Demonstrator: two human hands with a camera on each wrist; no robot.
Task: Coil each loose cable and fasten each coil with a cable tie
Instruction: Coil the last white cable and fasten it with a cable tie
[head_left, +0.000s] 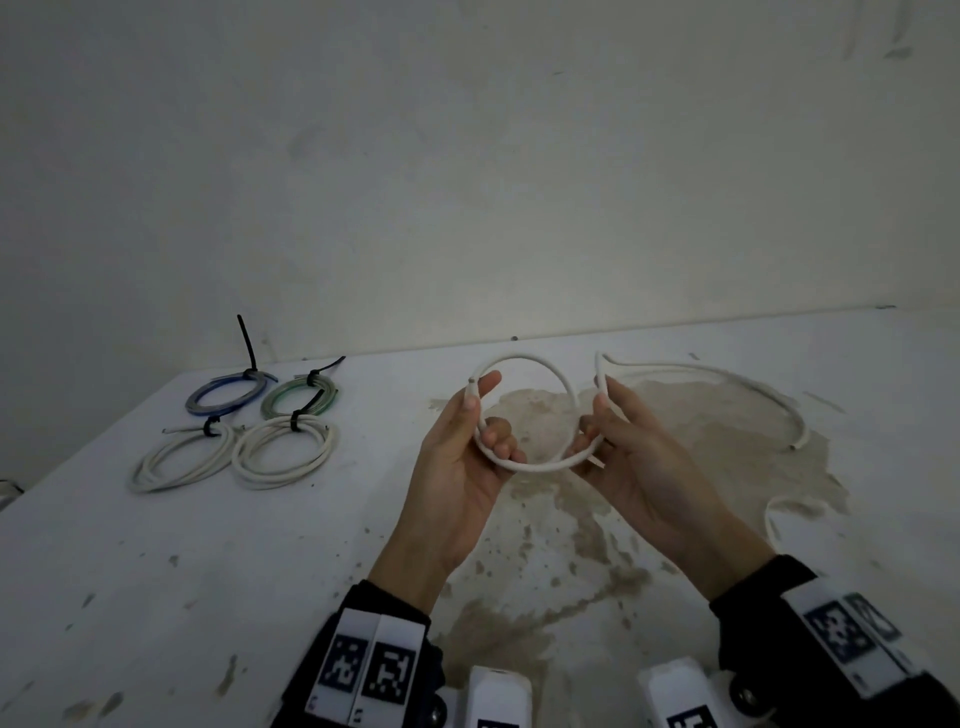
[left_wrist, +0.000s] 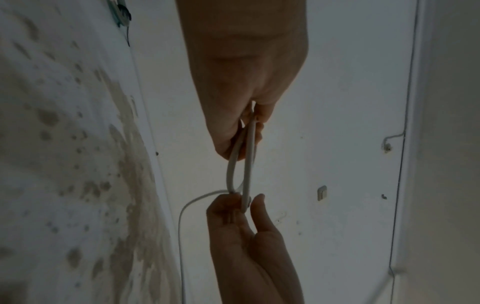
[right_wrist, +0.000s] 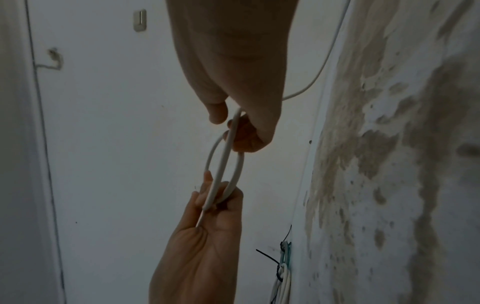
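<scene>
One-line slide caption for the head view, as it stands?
Left hand and right hand hold the first loop of a white cable above the stained table; four tied coils lie left.

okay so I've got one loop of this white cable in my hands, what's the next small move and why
Probably wind a second loop: the right hand feeds cable round to the left hand. Only one loop of the white cable is formed, and a long tail still lies on the table.

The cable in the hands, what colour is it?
White. The cable held by both hands shows best in the head view.
</scene>
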